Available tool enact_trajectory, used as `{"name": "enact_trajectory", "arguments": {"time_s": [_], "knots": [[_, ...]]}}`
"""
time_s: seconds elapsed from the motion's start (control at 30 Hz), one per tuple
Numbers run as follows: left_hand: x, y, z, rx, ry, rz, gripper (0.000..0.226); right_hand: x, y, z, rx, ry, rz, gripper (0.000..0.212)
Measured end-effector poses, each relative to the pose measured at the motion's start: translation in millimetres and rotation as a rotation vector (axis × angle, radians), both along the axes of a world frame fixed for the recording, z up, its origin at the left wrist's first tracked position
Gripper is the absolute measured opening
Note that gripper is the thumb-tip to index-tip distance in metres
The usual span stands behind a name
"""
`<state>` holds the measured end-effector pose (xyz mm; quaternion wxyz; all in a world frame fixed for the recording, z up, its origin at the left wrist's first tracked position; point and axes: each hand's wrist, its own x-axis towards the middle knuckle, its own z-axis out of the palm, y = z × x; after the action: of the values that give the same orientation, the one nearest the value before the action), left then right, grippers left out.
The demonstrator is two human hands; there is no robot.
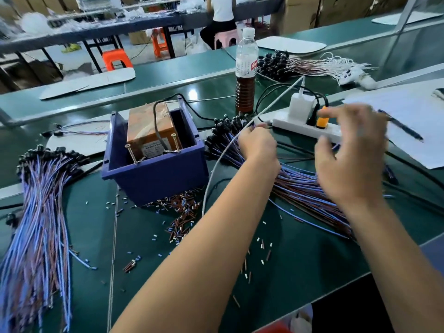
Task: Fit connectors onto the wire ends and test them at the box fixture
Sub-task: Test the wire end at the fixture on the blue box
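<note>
1. We are reaching over a smooth green bench (300, 272) littered with short, stiff offcuts of wire insulation.
2. Our left hand (258, 143) is curling its fingers at the connector end of the wires (302, 186), apparently pinching one; the grip itself is hidden from us.
3. Our right hand (353, 155) is hovering above the wires with fingers spread and loosely bent, holding nothing; it is motion-blurred.
4. The wires are thin, flexible blue and brown strands, fanning from lower right up to upper left, where their black, rounded connectors (223, 131) are clustering beside the box.
5. The box (153, 171), a blue plastic bin, is holding a taped brown block with two upright screws.
6. A second bundle (43, 212) is lying at the far left, running near to far.
</note>
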<state>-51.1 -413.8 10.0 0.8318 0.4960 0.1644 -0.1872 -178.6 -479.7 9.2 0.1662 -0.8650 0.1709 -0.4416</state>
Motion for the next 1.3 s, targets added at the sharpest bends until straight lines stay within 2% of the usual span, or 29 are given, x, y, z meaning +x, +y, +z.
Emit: {"name": "enact_trajectory", "arguments": {"time_s": [0.07, 0.13, 0.3, 0.37, 0.5, 0.6, 0.73, 0.8, 0.93, 1.0, 1.13, 1.23, 1.3], "knots": [[6, 7, 1, -0.051, -0.03, 0.033, 0.039, 13, 16, -2, 0.042, 0.338, 0.249, 0.038], [13, 13, 2, -0.093, -0.035, 0.072, 0.041, 20, 24, -10, 0.12, 0.498, 0.332, 0.039], [23, 32, 5, -0.081, -0.13, 0.129, 0.031, 22, 17, -16, 0.133, 0.374, 0.362, 0.015], [23, 36, 2, 0.069, -0.259, 0.129, 0.025, 23, 13, -17, 0.108, 0.366, 0.321, 0.01], [29, 45, -5, 0.515, -0.528, 0.188, 0.019, 20, 7, -13, 0.057, 0.33, 0.257, 0.006], [36, 50, -9, 0.714, -0.506, 0.162, 0.023, 20, 9, -10, 0.062, 0.324, 0.29, 0.013], [37, 47, -16, 0.934, -0.517, 0.08, 0.022, 23, 10, -22, -0.026, 0.431, 0.166, 0.02], [35, 45, -17, 0.922, -0.508, 0.049, 0.02, 25, 11, -30, -0.023, 0.458, 0.157, 0.019], [27, 47, -16, 0.72, -0.419, 0.065, 0.018, 26, 5, -38, 0.194, 0.489, 0.189, 0.027], [16, 50, -14, 0.679, -0.367, 0.037, 0.024, 27, 4, -38, 0.215, 0.482, 0.196, 0.025], [-1, 62, -5, 0.524, -0.269, -0.253, 0.02, 28, 18, -29, 0.227, 0.283, 0.224, 0.018], [-12, 84, 7, 0.506, -0.275, -0.502, 0.016, 32, 39, -17, 0.188, 0.111, 0.278, 0.012], [-18, 104, 12, 0.509, -0.311, -0.587, 0.025, 36, 59, -9, 0.171, 0.045, 0.328, 0.011]]}}
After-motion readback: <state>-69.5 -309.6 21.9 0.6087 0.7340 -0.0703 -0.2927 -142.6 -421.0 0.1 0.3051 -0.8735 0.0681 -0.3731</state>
